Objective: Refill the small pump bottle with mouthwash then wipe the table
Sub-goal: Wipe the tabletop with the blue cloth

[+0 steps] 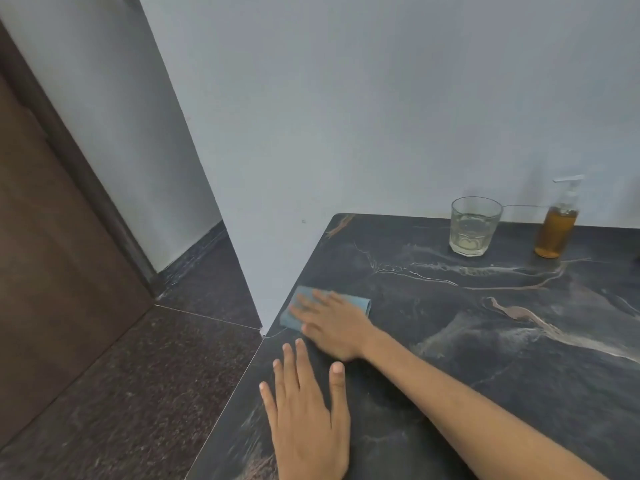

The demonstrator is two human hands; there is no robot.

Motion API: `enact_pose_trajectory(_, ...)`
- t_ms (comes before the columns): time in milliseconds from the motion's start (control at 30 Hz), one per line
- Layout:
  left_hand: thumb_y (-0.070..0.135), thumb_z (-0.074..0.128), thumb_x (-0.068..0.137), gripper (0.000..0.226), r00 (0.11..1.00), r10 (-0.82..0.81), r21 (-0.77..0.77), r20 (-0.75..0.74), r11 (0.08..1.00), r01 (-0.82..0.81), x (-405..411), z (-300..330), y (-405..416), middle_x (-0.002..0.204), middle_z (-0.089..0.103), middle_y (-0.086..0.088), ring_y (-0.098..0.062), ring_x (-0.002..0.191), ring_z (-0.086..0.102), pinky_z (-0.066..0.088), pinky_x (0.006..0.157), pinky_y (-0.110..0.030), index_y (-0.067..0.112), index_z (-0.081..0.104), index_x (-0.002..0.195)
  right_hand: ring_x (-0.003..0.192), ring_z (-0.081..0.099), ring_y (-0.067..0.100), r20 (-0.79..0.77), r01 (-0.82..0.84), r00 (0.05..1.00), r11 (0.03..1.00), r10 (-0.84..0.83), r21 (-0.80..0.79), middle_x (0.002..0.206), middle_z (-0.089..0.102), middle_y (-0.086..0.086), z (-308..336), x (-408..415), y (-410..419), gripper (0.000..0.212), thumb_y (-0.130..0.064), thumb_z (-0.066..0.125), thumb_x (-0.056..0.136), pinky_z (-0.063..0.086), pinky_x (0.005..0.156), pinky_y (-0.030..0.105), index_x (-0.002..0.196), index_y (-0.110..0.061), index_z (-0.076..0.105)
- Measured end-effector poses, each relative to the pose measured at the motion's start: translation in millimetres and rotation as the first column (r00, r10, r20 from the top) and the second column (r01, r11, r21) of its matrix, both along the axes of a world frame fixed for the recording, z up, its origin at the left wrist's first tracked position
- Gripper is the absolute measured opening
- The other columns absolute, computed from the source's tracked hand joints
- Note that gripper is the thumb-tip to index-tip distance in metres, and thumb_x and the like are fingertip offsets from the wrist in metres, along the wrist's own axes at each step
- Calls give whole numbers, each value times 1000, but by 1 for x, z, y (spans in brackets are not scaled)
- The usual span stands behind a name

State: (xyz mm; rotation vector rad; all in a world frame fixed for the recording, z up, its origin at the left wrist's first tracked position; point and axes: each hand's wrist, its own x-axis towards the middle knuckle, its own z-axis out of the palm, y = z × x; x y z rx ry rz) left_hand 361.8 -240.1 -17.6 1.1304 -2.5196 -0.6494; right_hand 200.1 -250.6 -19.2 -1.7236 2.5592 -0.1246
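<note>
Blue cloth [298, 308] lies at the table's [485, 341] left edge, pressed flat under the spread right hand [334, 325], left hand [308, 414] splayed nearer, bottle [556, 233] filled far right: wiping step; next, likely sweep rightward, clearing the glass [474, 226].

Both hands flat, fingers [298, 355] extended

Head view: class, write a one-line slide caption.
Right hand presses blue cloth on dark table; pump bottle stands behind.
</note>
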Motion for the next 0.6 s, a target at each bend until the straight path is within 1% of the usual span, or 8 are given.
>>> enact_pose_trajectory(100, 81, -40, 43, 127, 998, 45, 1, -34, 999, -45, 1, 2, -4, 160, 0, 11, -11, 148, -1, -10, 117, -33, 30, 2, 151, 146, 4, 17, 11, -279, 960, 958, 280, -61, 158, 14, -7, -2, 27, 46, 47, -34, 24, 103, 0, 117, 33, 150, -30, 20)
enact_pose_trajectory(200, 79, -44, 39, 129, 1000, 27, -11, 8, 1000, -27, -3, 1, -6, 160, -3, 11, -10, 148, -3, -10, 117, -34, 31, 0, 151, 144, -4, 0, 126, -360, 919, 926, 374, -116, 155, 10, -23, -2, 24, 105, 48, -42, 27, 100, -6, 116, 22, 148, -41, 19)
enact_pose_trajectory(267, 78, -45, 38, 128, 999, 8, -1, 39, 1000, -8, -7, 1, -7, 160, -6, 12, -9, 148, -6, -12, 117, -34, 32, -4, 151, 141, -3, -6, 162, -317, 930, 943, 330, -99, 153, 10, -27, 3, 3, 126, 49, -46, 30, 99, -8, 114, 16, 146, -45, 21)
enact_pose_trajectory(333, 77, -45, 37, 128, 998, -11, 10, 66, 1000, 11, -12, 1, -7, 160, -9, 12, -9, 148, -8, -13, 116, -34, 32, -7, 151, 143, 2, -3, 142, -201, 967, 975, 213, -97, 152, 12, -24, 5, -35, 122, 47, -44, 33, 100, -8, 114, 17, 146, -40, 23)
enact_pose_trajectory(433, 77, -45, 39, 127, 995, -36, 6, 90, 999, 36, -21, 4, -8, 160, -9, 11, -11, 148, -8, -12, 117, -35, 31, -8, 151, 146, 6, 11, 101, 111, 989, 992, -105, -51, 157, 11, -12, 11, -92, 73, 46, -37, 29, 103, 0, 116, 29, 148, -32, 21)
enact_pose_trajectory(500, 79, -38, 47, 119, 995, -44, 4, 86, 999, 43, -28, 7, -10, 161, -8, 10, -12, 148, -7, -10, 117, -36, 30, -7, 151, 146, 6, 18, 59, 223, 973, 974, -221, -29, 159, 10, -5, 12, -101, 26, 47, -35, 23, 104, 3, 117, 36, 150, -29, 19)
enact_pose_trajectory(533, 78, -32, 56, 110, 996, -43, 7, 78, 999, 42, -33, 9, -11, 161, -7, 9, -13, 148, -6, -9, 118, -37, 30, -6, 151, 146, 6, 20, 44, 220, 975, 975, -218, -27, 159, 9, -4, 10, -96, 4, 47, -33, 21, 103, 4, 117, 38, 150, -28, 18)
enact_pose_trajectory(600, 75, -18, 74, 92, 998, -42, 10, 53, 999, 41, -40, 14, -14, 161, -6, 8, -14, 148, -6, -9, 118, -37, 28, -4, 152, 146, 6, 23, 29, 87, 996, 996, -87, -13, 159, 8, -2, 5, -69, -23, 48, -32, 20, 103, 3, 117, 40, 151, -26, 17)
